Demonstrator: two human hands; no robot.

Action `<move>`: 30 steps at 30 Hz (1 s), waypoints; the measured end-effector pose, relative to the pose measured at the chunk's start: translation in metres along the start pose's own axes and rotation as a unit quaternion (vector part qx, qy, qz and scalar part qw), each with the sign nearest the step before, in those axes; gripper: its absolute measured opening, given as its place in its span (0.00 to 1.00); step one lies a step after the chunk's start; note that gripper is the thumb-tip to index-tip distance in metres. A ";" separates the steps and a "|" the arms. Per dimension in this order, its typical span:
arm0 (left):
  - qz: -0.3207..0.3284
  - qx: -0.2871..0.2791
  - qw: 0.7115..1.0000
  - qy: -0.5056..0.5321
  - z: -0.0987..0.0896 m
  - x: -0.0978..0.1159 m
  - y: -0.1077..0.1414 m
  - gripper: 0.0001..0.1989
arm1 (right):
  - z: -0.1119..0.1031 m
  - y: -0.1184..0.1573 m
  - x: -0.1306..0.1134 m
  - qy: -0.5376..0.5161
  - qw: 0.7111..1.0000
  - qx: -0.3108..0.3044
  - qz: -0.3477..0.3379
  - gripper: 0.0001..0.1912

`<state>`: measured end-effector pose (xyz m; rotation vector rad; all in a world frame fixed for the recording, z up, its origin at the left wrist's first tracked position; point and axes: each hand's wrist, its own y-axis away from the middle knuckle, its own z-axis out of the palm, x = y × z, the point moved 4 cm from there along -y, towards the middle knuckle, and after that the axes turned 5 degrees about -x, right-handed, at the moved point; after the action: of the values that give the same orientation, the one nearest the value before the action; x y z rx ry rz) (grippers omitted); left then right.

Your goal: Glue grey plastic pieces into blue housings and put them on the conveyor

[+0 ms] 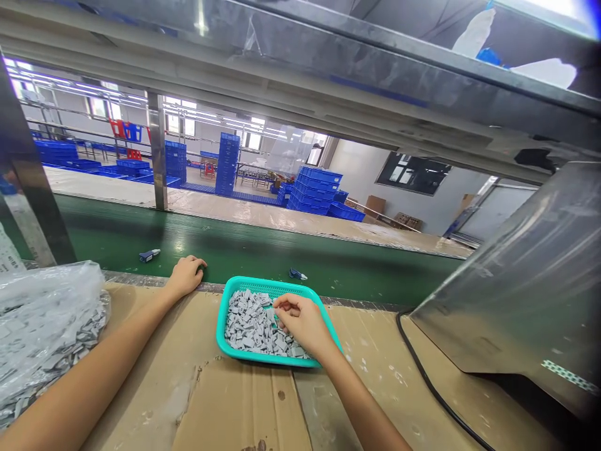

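We find the right hand (300, 322) narrowly pinched over grey plastic parts (251, 326) in a teal tray (244, 287), lower centre; we cannot confirm a held part. The left hand (186, 277), loosely curled and empty, rests at the edge of the green conveyor belt (244, 250).

Hiding anything pinched by the right hand (303, 322); blurring grey pieces (61, 344) inside the plastic bag (37, 300); shrinking a blue item (149, 254) on the conveyor belt (235, 244) past recognition.
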<state>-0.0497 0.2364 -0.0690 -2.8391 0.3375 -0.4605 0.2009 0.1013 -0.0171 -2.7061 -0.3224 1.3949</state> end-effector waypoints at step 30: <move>-0.050 -0.027 0.998 -0.009 -0.005 -0.002 0.000 0.17 | 0.059 -0.008 -0.048 -0.059 0.986 -0.152 0.026 0.03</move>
<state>-0.0529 0.2358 -0.0651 -2.9203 0.2066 -0.4512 0.1251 0.0966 -0.0116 -2.8900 -0.5172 1.6484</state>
